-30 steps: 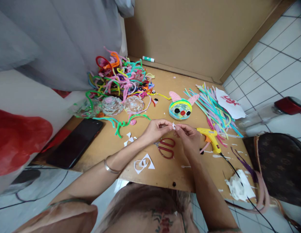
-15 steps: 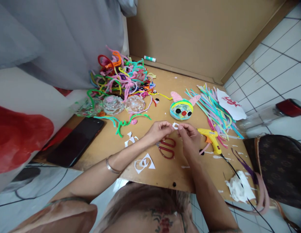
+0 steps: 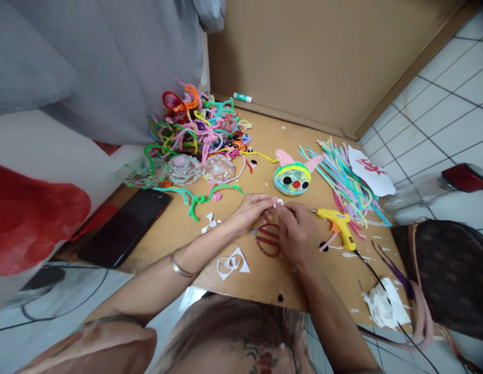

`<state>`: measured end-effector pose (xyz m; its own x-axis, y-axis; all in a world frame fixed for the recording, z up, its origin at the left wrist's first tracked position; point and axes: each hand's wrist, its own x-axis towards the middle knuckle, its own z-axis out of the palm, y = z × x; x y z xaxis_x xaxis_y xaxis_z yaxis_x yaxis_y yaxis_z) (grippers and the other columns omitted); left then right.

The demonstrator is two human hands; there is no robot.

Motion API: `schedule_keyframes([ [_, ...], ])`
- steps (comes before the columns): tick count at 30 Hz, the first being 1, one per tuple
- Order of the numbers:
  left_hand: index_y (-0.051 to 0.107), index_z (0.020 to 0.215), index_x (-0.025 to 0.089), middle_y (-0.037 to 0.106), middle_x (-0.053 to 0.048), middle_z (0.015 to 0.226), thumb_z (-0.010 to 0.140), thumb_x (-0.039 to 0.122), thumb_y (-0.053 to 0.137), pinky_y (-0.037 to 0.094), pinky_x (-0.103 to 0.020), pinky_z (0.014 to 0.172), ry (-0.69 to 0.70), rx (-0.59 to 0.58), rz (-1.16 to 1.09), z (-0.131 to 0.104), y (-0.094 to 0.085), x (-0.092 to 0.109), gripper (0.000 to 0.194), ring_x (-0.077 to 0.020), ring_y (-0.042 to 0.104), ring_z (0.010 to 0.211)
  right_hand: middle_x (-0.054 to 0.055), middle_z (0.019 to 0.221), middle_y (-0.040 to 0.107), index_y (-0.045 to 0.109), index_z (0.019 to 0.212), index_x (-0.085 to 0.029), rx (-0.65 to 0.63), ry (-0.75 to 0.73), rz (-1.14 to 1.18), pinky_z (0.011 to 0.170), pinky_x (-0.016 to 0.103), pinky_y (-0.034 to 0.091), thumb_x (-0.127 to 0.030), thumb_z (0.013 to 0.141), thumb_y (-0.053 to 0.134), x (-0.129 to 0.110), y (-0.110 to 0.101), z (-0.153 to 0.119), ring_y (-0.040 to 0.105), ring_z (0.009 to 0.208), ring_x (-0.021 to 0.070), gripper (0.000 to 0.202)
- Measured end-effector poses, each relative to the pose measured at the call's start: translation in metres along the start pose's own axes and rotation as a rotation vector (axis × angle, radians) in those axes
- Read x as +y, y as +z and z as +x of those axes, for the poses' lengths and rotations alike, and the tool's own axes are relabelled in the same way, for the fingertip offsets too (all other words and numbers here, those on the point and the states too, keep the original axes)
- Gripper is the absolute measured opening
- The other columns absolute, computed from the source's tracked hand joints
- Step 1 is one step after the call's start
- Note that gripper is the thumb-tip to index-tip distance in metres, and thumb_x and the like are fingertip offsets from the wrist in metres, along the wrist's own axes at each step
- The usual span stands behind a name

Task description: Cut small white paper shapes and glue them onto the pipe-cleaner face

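Between my fingertips is a small white paper cutout [image 3: 279, 203], mostly covered by them. My left hand [image 3: 257, 210] pinches its left side, and my right hand [image 3: 298, 226] pinches it from the right. Just under the hands lie red-handled scissors [image 3: 268, 240], partly hidden by my right hand. Beyond the fingers sits a round animal face [image 3: 291, 179] of wound pipe cleaners, with pink ears, black eyes and a red nose. White paper scraps [image 3: 231, 263] lie near my left forearm. To the right of my right hand rests a yellow glue gun [image 3: 338, 224].
A tangled heap of pipe cleaners [image 3: 198, 124] fills the back left, with a black phone [image 3: 124, 226] in front. Straight pipe cleaners [image 3: 342, 176] lie at right beside a printed paper [image 3: 368, 169]. A glue stick [image 3: 242, 97] is at the back; a brown bag [image 3: 447, 275] stands right.
My right hand has shifted slightly left and turned, closing over the paper cutout, which shows less now. More of its fingers are curled under. The view has shifted slightly.
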<state>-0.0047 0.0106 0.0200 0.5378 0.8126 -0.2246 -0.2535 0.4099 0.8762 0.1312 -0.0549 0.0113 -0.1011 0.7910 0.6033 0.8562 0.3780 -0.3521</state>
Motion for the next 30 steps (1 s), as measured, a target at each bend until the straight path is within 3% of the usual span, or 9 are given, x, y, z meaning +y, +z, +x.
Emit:
schedule_keyframes([
  [4,0.063,0.070,0.012,0.056,0.002,0.055,0.065,0.042,0.072,0.035,-0.018,0.046,0.086,0.039,0.073,0.001,-0.001,0.001,0.031,-0.0052,0.047,0.047,0.009,0.095,0.063,0.065,0.100,-0.023,0.054,0.023,0.126,0.077,0.036,0.048,-0.017,0.087,0.050,-0.004,-0.004,0.005,0.058,0.090,0.0214,0.021],
  [8,0.063,0.071,0.012,0.056,0.002,0.057,0.066,0.047,0.071,0.035,-0.018,0.048,0.161,0.043,0.198,0.000,-0.001,0.002,0.036,-0.0055,0.046,0.049,0.005,0.089,0.063,0.065,0.097,-0.022,0.142,0.287,0.337,0.070,0.032,0.049,-0.026,0.087,0.054,-0.004,-0.006,0.010,0.059,0.080,0.0183,0.015],
  [12,0.064,0.073,0.012,0.055,0.002,0.057,0.071,0.049,0.066,0.033,-0.018,0.048,0.220,0.013,0.329,-0.001,-0.002,0.000,0.037,-0.0055,0.045,0.051,0.001,0.075,0.065,0.066,0.083,-0.019,0.041,0.504,0.588,0.061,0.027,0.046,-0.034,0.083,0.059,0.005,-0.004,0.011,0.058,0.067,0.0153,0.016],
  [15,0.064,0.075,0.011,0.054,0.002,0.056,0.071,0.050,0.065,0.032,-0.018,0.047,0.210,0.016,0.361,0.000,-0.003,-0.002,0.039,-0.0054,0.044,0.049,-0.002,0.062,0.060,0.064,0.074,-0.018,0.005,0.583,0.636,0.054,0.024,0.041,-0.036,0.080,0.062,0.008,-0.002,0.011,0.052,0.057,0.0121,0.019],
  [21,0.063,0.076,0.012,0.058,0.001,0.058,0.067,0.056,0.067,0.040,-0.018,0.047,0.133,-0.038,0.214,0.001,-0.002,-0.003,0.045,-0.0068,0.051,0.050,-0.004,0.058,0.054,0.060,0.072,-0.017,-0.017,0.623,0.623,0.052,0.022,0.035,-0.034,0.082,0.057,0.003,-0.005,0.013,0.045,0.053,0.0095,0.021],
  [27,0.068,0.079,0.011,0.063,-0.001,0.062,0.061,0.045,0.076,0.040,-0.017,0.047,0.114,-0.006,0.186,-0.001,0.000,-0.001,0.040,-0.0059,0.053,0.051,-0.004,0.058,0.050,0.057,0.069,-0.017,-0.014,0.567,0.502,0.051,0.022,0.032,-0.038,0.084,0.056,0.001,-0.006,0.012,0.043,0.054,0.0099,0.026],
  [30,0.066,0.077,0.011,0.065,-0.001,0.062,0.064,0.042,0.075,0.044,-0.018,0.049,0.183,0.060,0.137,0.000,-0.003,0.005,0.034,-0.0074,0.057,0.053,-0.004,0.059,0.051,0.058,0.068,-0.016,-0.148,0.504,0.409,0.052,0.023,0.032,-0.039,0.084,0.057,0.001,-0.009,0.012,0.044,0.055,0.0101,0.028],
])
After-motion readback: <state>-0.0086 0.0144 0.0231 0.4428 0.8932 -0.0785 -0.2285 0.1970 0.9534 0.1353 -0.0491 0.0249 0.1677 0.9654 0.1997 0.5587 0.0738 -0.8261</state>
